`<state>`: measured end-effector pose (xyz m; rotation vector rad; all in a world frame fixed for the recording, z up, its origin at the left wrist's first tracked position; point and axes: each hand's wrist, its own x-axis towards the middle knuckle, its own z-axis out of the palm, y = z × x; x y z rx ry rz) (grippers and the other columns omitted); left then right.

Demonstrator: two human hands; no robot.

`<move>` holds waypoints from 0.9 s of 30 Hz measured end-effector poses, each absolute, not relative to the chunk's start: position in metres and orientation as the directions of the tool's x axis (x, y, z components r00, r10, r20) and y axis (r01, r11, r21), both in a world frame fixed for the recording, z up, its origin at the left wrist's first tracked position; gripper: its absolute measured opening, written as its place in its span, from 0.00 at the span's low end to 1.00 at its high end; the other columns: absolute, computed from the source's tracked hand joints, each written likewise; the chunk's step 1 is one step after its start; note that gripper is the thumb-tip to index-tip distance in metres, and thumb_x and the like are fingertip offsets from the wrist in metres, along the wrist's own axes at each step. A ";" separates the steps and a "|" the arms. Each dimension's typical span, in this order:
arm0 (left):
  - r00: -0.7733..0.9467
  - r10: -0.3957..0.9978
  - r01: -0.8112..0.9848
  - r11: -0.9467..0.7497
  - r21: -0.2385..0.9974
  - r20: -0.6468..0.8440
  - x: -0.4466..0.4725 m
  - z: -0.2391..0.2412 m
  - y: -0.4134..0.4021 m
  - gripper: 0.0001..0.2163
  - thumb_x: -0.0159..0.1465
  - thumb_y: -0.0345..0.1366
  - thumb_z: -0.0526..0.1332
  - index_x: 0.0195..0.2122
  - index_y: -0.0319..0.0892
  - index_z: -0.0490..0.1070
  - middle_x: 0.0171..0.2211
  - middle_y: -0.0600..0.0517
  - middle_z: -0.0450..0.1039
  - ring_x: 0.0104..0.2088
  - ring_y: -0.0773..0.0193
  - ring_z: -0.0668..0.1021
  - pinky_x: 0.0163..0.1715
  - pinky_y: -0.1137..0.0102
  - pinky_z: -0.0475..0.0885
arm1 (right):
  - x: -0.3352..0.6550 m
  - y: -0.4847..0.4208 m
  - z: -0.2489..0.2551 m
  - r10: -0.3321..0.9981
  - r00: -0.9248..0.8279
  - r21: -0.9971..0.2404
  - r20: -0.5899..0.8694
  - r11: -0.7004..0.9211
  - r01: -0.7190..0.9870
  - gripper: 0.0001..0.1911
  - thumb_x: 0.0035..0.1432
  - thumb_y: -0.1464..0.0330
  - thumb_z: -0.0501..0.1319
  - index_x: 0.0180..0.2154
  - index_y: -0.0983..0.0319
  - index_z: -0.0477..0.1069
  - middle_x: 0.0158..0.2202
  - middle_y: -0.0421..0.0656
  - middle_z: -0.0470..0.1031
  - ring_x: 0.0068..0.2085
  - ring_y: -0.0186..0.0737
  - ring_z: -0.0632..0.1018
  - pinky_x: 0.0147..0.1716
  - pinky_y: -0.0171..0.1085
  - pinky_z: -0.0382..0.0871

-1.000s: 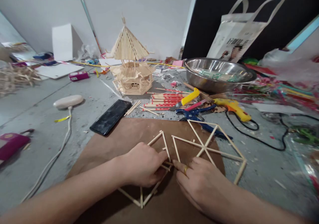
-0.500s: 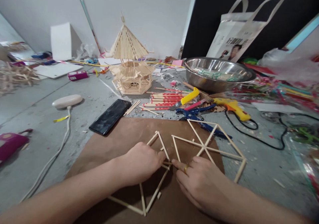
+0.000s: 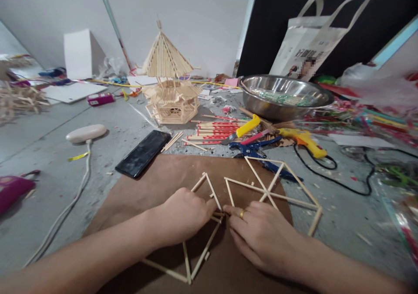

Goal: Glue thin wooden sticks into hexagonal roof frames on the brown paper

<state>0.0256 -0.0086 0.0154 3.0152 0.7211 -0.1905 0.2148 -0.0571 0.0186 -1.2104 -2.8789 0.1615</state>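
My left hand (image 3: 184, 215) is closed over a stick frame (image 3: 196, 259) of thin wooden sticks that lies on a brown paper sheet (image 3: 163, 176). Its fingertips pinch the frame's right joint. My right hand (image 3: 257, 235), with a ring on one finger, lies knuckles-up beside it, its fingertips meeting the same joint. A second stick frame (image 3: 272, 191), a hexagon with crossed spokes, rests just right of my hands, touching my right hand's far side.
A black phone (image 3: 143, 153) lies at the sheet's far left corner. Behind are red-printed chopsticks (image 3: 214, 133), a yellow-handled knife (image 3: 243, 130), blue pliers (image 3: 257, 150), a yellow glue gun (image 3: 303, 141) with its black cord, a steel bowl (image 3: 284, 96) and a stick pagoda model (image 3: 170, 85).
The frame under my left hand has slid and turned slightly, its lower corner now further down. My right fingertips have moved up to the joint. The hexagon has not moved.
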 end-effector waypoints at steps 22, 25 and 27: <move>0.674 0.736 0.728 -0.648 0.223 -0.063 0.006 0.011 0.025 0.12 0.60 0.41 0.44 0.34 0.44 0.63 0.27 0.53 0.71 0.27 0.64 0.74 0.23 0.74 0.61 | 0.192 -0.022 0.040 0.676 -0.161 -0.643 -0.720 -0.560 0.522 0.18 0.46 0.67 0.50 0.42 0.64 0.60 0.12 0.33 0.61 0.11 0.28 0.62 0.09 0.26 0.50; 0.628 0.775 0.764 -0.598 0.244 -0.068 0.005 0.005 0.031 0.14 0.61 0.43 0.42 0.33 0.44 0.64 0.27 0.52 0.71 0.28 0.64 0.73 0.24 0.74 0.61 | 0.189 -0.020 0.033 0.708 -0.172 -0.649 -0.685 -0.486 0.586 0.18 0.45 0.68 0.50 0.41 0.64 0.61 0.17 0.37 0.67 0.10 0.26 0.60 0.08 0.27 0.50; 0.622 0.779 0.770 -0.593 0.234 -0.073 0.006 0.003 0.031 0.15 0.61 0.44 0.42 0.33 0.44 0.64 0.27 0.52 0.71 0.28 0.63 0.73 0.24 0.74 0.60 | 0.189 -0.019 0.028 0.741 -0.172 -0.642 -0.649 -0.413 0.646 0.17 0.44 0.69 0.50 0.39 0.65 0.62 0.24 0.40 0.71 0.10 0.25 0.62 0.09 0.28 0.52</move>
